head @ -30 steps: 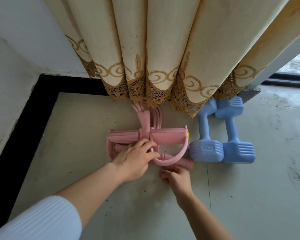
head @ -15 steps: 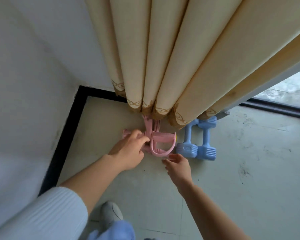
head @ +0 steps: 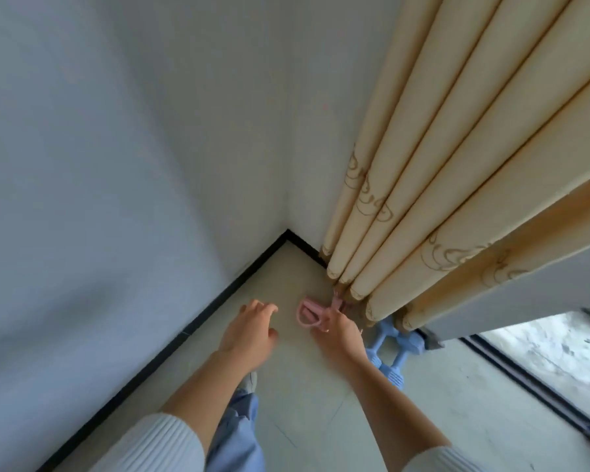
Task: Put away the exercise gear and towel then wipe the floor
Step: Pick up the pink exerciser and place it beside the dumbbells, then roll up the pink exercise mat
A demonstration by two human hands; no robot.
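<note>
**Pink pedal exerciser on the floor under a curtain, with two bare hands beside it**

Pink loops and handles of the pedal exerciser (head: 308,313) lie on the floor just below the middle of the frame. Its far end runs under the hem of a curtain.

The left hand (head: 252,330) hovers a little to the left of the exerciser. Its fingers are spread and loosely bent, and it holds nothing. The right hand (head: 339,332) reaches in from the lower right. Its fingertips are at the exerciser's near edge and seem to touch it, but it is unclear whether they grip it. Both forearms are bare, with white ribbed sleeves at the bottom edge.

Just right of the right hand, two blue dumbbells (head: 395,375) lie side by side, partly hidden by the wrist and the curtain.

The cream curtain (head: 440,199) hangs in thick folds down the right half of the frame. Plain pale walls (head: 116,165) fill the left and centre, meeting in a corner. A black skirting (head: 184,332) lines their base above the pale tiled floor (head: 304,403).

Blue trousers (head: 239,430) and a light shoe (head: 251,381) show between the arms.
</note>
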